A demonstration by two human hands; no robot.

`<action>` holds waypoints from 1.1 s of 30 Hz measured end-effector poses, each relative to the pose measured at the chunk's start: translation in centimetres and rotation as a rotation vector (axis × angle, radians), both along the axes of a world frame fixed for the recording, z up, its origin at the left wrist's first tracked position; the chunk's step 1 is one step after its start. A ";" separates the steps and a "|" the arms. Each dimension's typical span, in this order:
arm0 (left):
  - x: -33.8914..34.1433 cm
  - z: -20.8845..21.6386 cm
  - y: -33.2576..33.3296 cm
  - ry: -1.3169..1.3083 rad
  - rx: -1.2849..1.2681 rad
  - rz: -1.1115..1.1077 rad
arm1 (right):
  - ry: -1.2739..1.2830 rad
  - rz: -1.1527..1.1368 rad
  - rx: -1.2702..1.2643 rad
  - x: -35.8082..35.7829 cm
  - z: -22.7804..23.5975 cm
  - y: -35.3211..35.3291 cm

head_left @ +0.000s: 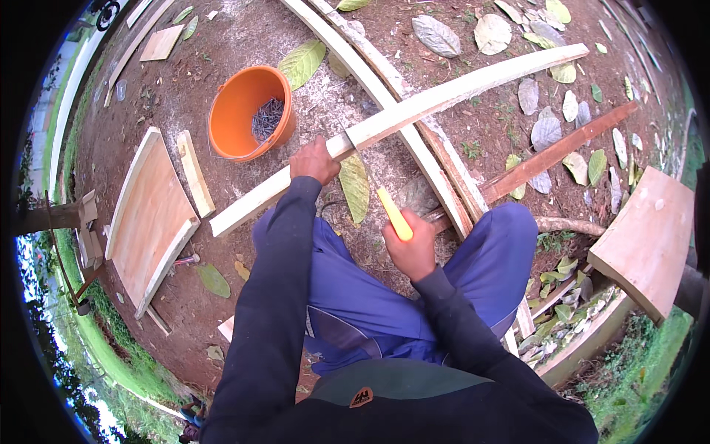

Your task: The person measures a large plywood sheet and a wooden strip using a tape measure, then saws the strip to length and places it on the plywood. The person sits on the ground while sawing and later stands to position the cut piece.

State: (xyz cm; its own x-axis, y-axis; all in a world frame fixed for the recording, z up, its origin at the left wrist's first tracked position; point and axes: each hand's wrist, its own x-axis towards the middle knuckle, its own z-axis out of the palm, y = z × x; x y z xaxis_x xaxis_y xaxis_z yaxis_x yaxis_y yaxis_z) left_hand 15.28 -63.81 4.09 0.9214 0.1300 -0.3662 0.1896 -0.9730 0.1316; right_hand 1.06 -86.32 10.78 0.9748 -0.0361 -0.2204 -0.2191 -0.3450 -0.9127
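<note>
A long pale wooden beam (458,87) lies slantwise in front of me, from the lower left to the upper right. My left hand (315,160) is closed over it, left of the saw blade. In my right hand (411,246) is the yellow handle of a handsaw (394,212), the fingers wrapped round it. The thin blade reaches up from the handle and meets the beam just right of my left hand; any cut there is too small to make out. Beneath the beam, two long pale timbers (370,80) cross it on the ground.
An orange bucket (231,111) with nails stands beyond my left hand. Wooden panels lie at left (154,222) and right (647,237), a short wood strip (194,174) near the left one. A reddish-brown plank (562,152) and scattered leaves (546,133) cover ground at right.
</note>
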 end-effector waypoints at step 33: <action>0.5 -0.9 -1.2 -0.022 0.070 0.022 | 0.102 0.015 0.026 -6.7 4.3 -5.9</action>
State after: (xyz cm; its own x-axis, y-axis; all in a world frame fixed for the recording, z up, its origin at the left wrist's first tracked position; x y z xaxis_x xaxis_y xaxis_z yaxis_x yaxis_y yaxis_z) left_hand 15.78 -65.02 3.22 0.9257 0.1754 -0.3351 0.2092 -0.9756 0.0673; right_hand -5.68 -92.20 15.09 0.9477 -0.0145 -0.3187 -0.3058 -0.3259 -0.8946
